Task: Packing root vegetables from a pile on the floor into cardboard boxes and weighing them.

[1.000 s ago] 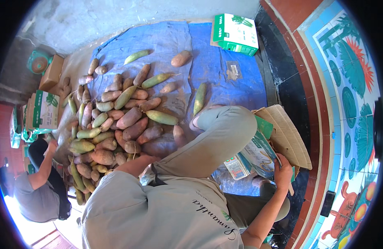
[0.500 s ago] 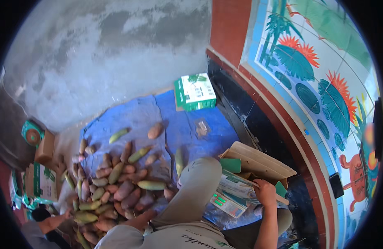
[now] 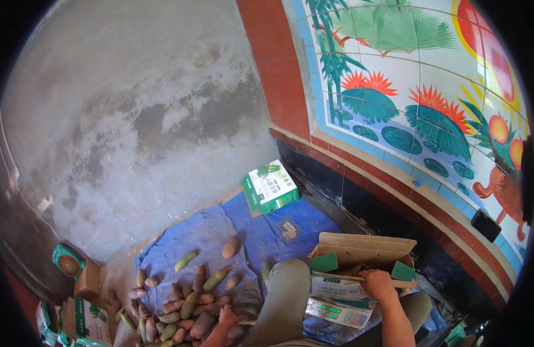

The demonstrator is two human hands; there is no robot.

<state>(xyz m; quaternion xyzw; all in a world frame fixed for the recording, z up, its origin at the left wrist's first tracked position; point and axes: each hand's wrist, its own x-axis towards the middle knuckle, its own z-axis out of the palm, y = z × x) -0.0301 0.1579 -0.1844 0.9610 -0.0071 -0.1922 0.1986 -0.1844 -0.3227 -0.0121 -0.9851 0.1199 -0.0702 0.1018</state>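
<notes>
My right hand (image 3: 377,284) is closed over the near edge of an open cardboard carton (image 3: 362,246) with green inner flaps. The carton rests on a scale (image 3: 336,313) with lit green digits. My left hand (image 3: 228,316) is over the right side of a pile of long pinkish and green root vegetables (image 3: 188,305), beside my knee. Its fingers look spread, though they are partly blurred, and I make out nothing held in them. A pale tapered tip (image 3: 248,322) shows just past the fingers.
A blue tarp (image 3: 188,243) lies beneath the vegetables. A white-and-green carton (image 3: 272,186) stands on its far corner by the wall. At left are more cartons (image 3: 92,321), a small brown box (image 3: 88,280) and a round green device (image 3: 68,260). A painted tile wall (image 3: 394,115) borders the right.
The view has tilted up, so the scene sits lower. My left hand has come out from beside my thigh over the pile. Another person's arm at left is out of view. My right hand stays at the carton.
</notes>
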